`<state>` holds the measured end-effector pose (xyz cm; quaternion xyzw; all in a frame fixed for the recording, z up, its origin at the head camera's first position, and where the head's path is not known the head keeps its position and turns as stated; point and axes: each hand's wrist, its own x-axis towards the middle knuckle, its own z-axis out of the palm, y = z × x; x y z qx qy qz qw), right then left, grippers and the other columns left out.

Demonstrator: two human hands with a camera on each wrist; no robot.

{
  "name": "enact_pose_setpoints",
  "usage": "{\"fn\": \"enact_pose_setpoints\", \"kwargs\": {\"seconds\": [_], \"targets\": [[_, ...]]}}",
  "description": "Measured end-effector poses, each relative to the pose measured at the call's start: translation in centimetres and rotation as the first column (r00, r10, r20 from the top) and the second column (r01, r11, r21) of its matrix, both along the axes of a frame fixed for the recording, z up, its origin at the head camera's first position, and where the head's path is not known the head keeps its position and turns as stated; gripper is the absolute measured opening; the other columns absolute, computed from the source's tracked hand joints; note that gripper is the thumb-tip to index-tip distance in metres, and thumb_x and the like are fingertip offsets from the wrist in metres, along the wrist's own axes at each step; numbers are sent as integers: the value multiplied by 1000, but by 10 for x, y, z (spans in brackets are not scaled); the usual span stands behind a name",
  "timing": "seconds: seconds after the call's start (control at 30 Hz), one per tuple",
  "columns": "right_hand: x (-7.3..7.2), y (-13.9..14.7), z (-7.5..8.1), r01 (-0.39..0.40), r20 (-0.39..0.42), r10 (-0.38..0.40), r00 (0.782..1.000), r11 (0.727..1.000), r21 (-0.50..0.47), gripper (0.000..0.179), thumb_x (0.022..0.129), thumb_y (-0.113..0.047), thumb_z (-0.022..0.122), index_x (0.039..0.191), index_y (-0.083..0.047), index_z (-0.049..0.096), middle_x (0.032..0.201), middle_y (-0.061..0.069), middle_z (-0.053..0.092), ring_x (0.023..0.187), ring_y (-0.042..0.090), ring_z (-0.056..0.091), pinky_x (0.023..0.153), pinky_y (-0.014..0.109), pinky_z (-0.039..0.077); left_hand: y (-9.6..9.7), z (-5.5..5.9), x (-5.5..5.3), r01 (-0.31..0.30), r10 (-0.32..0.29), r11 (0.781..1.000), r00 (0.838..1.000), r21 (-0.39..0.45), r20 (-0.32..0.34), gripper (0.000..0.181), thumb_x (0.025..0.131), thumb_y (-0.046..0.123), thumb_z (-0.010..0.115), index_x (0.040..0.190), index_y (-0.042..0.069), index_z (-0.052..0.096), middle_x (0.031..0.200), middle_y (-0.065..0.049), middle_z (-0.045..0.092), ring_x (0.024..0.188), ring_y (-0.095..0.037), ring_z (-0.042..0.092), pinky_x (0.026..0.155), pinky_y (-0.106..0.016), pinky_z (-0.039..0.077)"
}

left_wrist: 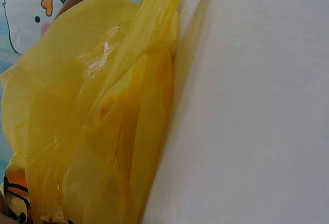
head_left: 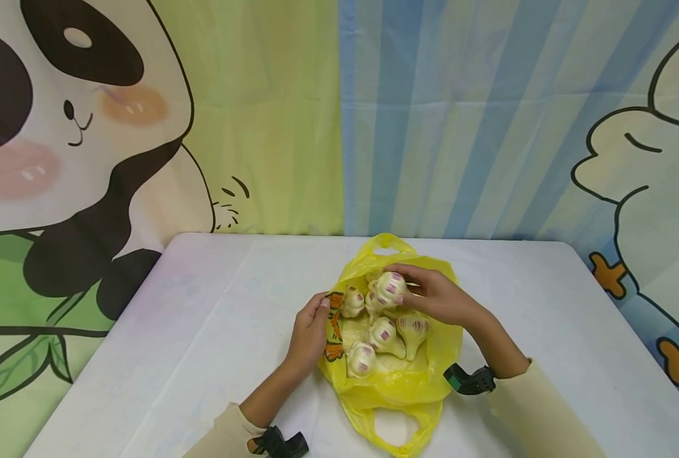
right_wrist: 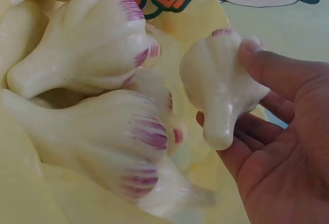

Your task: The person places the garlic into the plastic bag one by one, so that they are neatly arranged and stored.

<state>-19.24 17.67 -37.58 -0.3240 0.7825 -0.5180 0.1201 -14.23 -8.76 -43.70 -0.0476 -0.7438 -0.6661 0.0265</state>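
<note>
Yellow plastic bag [head_left: 396, 381] lies opened out on the white table [head_left: 202, 331], holding several white garlic bulbs [head_left: 382, 334] with purple streaks. At left, the left hand [head_left: 309, 334] pinches the bag's rim beside its orange printed patch [head_left: 335, 324], keeping the mouth spread; the left wrist view shows only crumpled yellow film [left_wrist: 92, 121] against the table [left_wrist: 257, 106], the fingers themselves out of view. At centre, four or so bulbs rest loose in the bag, touching one another. At right, the right hand [head_left: 439, 296] closes thumb and fingers on one garlic bulb [head_left: 391, 286] at the far side of the heap; in the right wrist view that bulb [right_wrist: 218, 88] sits between the thumb tip and the cupped palm [right_wrist: 280, 131], just apart from its neighbours [right_wrist: 92, 44]. Judged step: a single bulb is being handled at the bag's mouth while the other hand steadies the film. The next move calls for a firm hold on the smooth bulb, clearance from the bulbs beside it, and steady tension on the rim.
</note>
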Motion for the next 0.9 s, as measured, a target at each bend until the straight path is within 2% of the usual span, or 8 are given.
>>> {"fn": "enact_pose_setpoints", "kwargs": {"seconds": [0.27, 0.6, 0.9], "targets": [[-5, -20, -5, 87, -31, -86, 996, 995, 43, 54, 95, -10, 65, 142, 4, 43, 144, 21, 43, 130, 37, 44, 102, 47, 40, -1, 0, 0, 15, -15, 1000, 1000, 20, -15, 35, 107, 30, 37, 126, 12, 60, 118, -4, 63, 108, -19, 58, 92, -36, 47], [-17, -41, -13, 155, -129, -143, 981, 984, 91, 44, 95, -12, 64, 134, 5, 51, 129, 18, 56, 119, 32, 54, 98, 44, 45, -1, 1, 0, 10, -9, 1000, 999, 21, -38, 35, 107, 30, 37, 125, 11, 60, 117, -4, 64, 108, -19, 59, 93, -37, 47], [-25, -49, -20, 215, -136, -195, 971, 965, 151, 38, 96, -15, 64, 130, 2, 57, 125, 15, 59, 112, 28, 58, 92, 42, 49, -1, 1, 0, 7, -6, 1000, 999, 21, -36, 37, 107, 30, 37, 126, 9, 60, 118, -7, 63, 108, -22, 59, 91, -38, 47]]}}
